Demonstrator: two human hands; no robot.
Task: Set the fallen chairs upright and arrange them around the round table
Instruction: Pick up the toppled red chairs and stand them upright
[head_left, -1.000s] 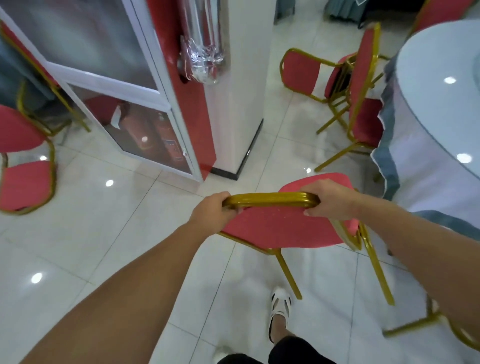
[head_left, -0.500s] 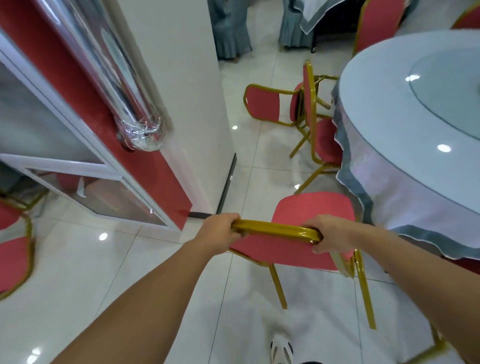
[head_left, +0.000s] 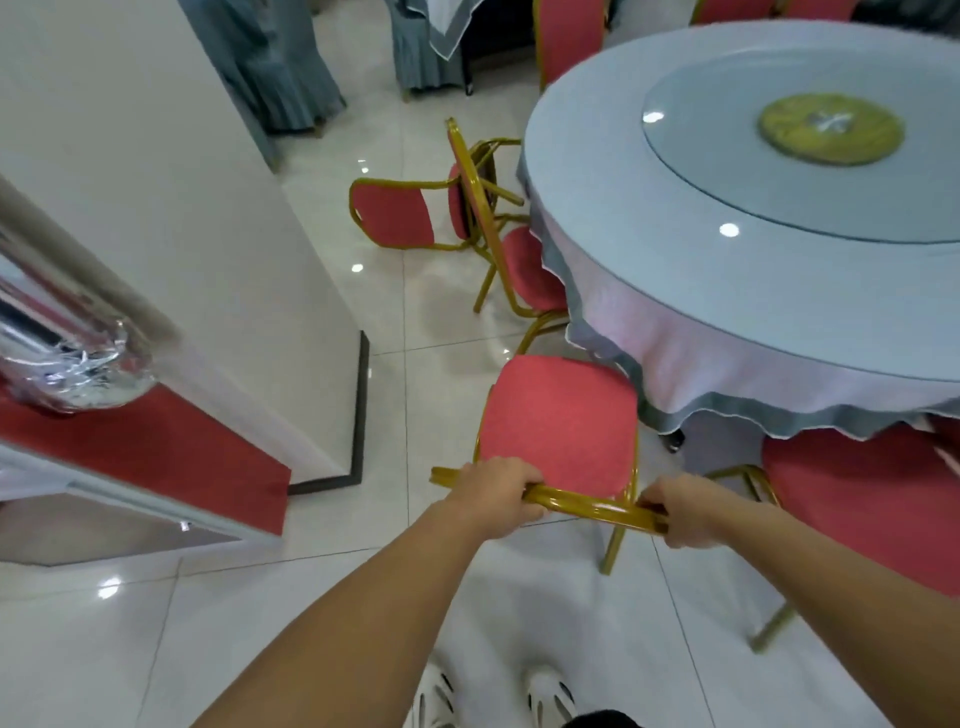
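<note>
The white-clothed round table (head_left: 701, 338) is running off the right edge. At lower centre, left hand (head_left: 496, 491) and right hand (head_left: 685, 512) are gripping — fingers curled — the top rail of the red-cushioned gold-framed chair (head_left: 558, 421) beside it.

The chair (head_left: 558, 423) had a red seat and a gold frame, as did the fallen chair (head_left: 392, 215). The bench (head_left: 701, 332) was draped white with a grey wavy border. The floor tiles (head_left: 260, 623) were glossy white.
</note>
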